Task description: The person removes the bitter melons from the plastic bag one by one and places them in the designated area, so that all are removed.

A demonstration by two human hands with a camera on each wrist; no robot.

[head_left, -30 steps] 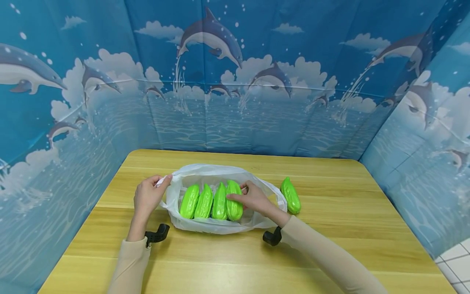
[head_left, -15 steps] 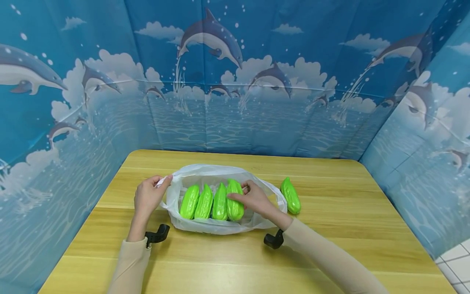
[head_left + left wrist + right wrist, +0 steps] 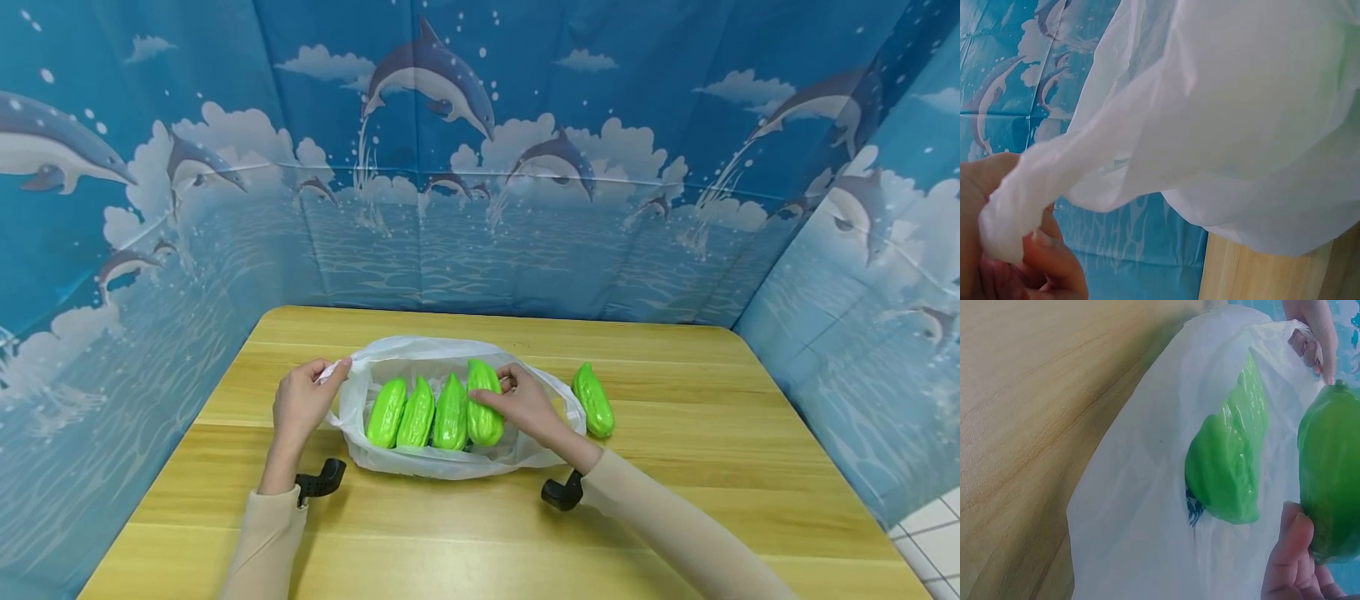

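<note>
A white plastic bag (image 3: 465,468) lies with its mouth spread wide. My left hand (image 3: 300,400) grips a twisted handle of the bag at its left end; the left wrist view shows the handle (image 3: 1016,194) bunched between fingers and thumb. My right hand (image 3: 527,407), reaching over the bag's right side, holds a glossy green bitter melon (image 3: 483,417) between thumb and fingers. In the right wrist view this bitter melon (image 3: 1332,469) stands above the bag's opening. Left of it, three more bitter melons (image 3: 451,414) sit side by side inside the bag, pointed ends away from me.
Another bitter melon (image 3: 594,402) lies on the wooden table (image 3: 450,542) just right of the bag. A blue dolphin-print curtain (image 3: 480,242) hangs behind the table and along its sides. A black camera mount (image 3: 322,478) sits at the left wrist, with one more (image 3: 562,492) at the right.
My right hand has raised its bitter melon slightly and shifted it a little to the right, away from the others. The left hand has stayed on the handle.
</note>
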